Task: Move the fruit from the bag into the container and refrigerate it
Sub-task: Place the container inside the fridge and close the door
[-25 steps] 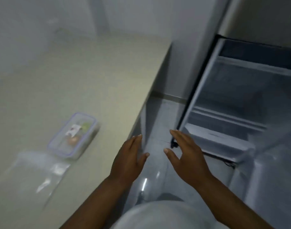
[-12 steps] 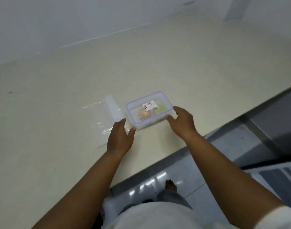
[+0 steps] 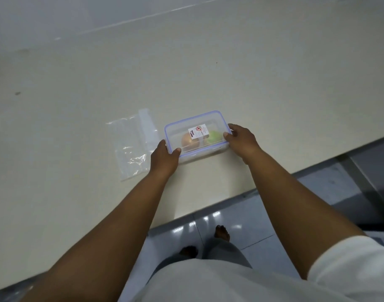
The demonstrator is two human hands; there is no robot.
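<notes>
A clear plastic container [image 3: 175, 132] with a blue-rimmed lid and a white sticker sits on the cream counter [image 3: 208, 73]. Through the lid I see a reddish-brown fruit [image 3: 187, 142] and a green fruit [image 3: 213, 137]. My left hand [image 3: 163, 159] grips the container's near left corner, thumb over the lid edge. My right hand [image 3: 242, 140] holds its right end. The flat, empty clear plastic bag [image 3: 132, 144] lies on the counter just left of the container.
The counter's front edge [image 3: 230, 197] runs diagonally below my arms, with glossy grey floor tiles [image 3: 262, 214] and my bare feet [image 3: 222, 233] beneath. A pale wall [image 3: 77, 16] backs the counter. A dark edge shows at the far right [image 3: 382, 227].
One second ago my hands hovered by the open fridge. The view swung to the counter, and both hands went from beside the container to closing on its two ends.
</notes>
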